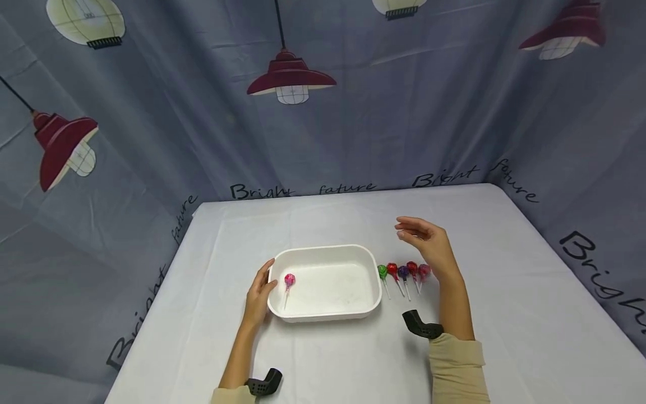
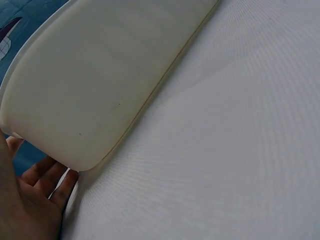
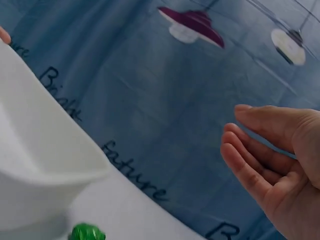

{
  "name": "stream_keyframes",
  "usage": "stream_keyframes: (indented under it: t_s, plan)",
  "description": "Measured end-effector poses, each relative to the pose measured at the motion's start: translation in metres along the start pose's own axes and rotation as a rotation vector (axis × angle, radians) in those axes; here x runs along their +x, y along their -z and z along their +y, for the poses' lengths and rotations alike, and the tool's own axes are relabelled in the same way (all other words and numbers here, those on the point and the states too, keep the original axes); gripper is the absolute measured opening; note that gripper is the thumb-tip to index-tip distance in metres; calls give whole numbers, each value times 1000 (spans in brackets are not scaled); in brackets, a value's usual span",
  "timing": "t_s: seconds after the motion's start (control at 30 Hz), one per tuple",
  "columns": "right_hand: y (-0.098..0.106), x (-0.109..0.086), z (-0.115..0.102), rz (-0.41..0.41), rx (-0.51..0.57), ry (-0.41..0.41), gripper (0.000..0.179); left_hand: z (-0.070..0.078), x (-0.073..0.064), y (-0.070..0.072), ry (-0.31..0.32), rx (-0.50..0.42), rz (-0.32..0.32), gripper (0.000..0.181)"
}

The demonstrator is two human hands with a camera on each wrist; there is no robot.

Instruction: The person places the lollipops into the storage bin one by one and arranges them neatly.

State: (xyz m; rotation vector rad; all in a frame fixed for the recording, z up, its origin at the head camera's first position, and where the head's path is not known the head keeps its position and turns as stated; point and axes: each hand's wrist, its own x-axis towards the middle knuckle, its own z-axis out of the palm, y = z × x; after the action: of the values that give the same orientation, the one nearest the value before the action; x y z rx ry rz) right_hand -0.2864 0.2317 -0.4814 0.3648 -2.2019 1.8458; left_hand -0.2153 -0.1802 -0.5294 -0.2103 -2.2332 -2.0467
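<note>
A white plastic tray (image 1: 330,286) sits on the table with a pink lollipop (image 1: 289,279) lying in its left part. My left hand (image 1: 259,293) grips the tray's left end, thumb at the rim and fingers along the outer wall; the left wrist view shows the fingers (image 2: 47,177) against the tray's underside corner. My right hand (image 1: 429,245) is raised beyond the row of lollipops, holding nothing, its fingers loosely bent. That row has a green lollipop (image 1: 382,271) nearest the tray, then a red lollipop (image 1: 392,269), a purple lollipop (image 1: 403,272) and others.
A white cloth (image 1: 343,359) covers the table. Behind and beside it hangs a grey-blue curtain (image 1: 353,134) printed with lamps and lettering. Each wrist wears a black camera mount, one at the left wrist (image 1: 264,382) and one at the right wrist (image 1: 421,325).
</note>
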Motion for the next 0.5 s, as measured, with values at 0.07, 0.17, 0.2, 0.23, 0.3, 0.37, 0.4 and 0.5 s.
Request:
stream_keyframes:
  t_s: [0.07, 0.17, 0.2, 0.23, 0.3, 0.37, 0.4, 0.5]
  plan:
    - [12, 1, 35, 63, -33, -13, 39, 0, 1, -1, 0, 0, 8, 46]
    - [21, -3, 62, 147, -115, -55, 40, 7, 1, -1, 10, -13, 9, 46]
    - [24, -6, 65, 163, -110, -63, 41, 11, 0, -2, 11, -12, 9, 47]
    - [26, -9, 66, 178, -109, -75, 41, 15, -1, -2, 14, -11, 6, 47]
    - [29, -16, 66, 203, -99, -86, 41, 21, -3, -3, 16, -14, -5, 48]
    - [33, -22, 63, 224, -103, -97, 42, 27, -5, -4, 19, -4, -9, 48]
    - [34, -25, 61, 237, -104, -106, 43, 28, -5, -4, 25, -3, -9, 48]
    - [38, -32, 57, 264, -98, -121, 45, 29, -6, -5, 31, -9, -6, 48]
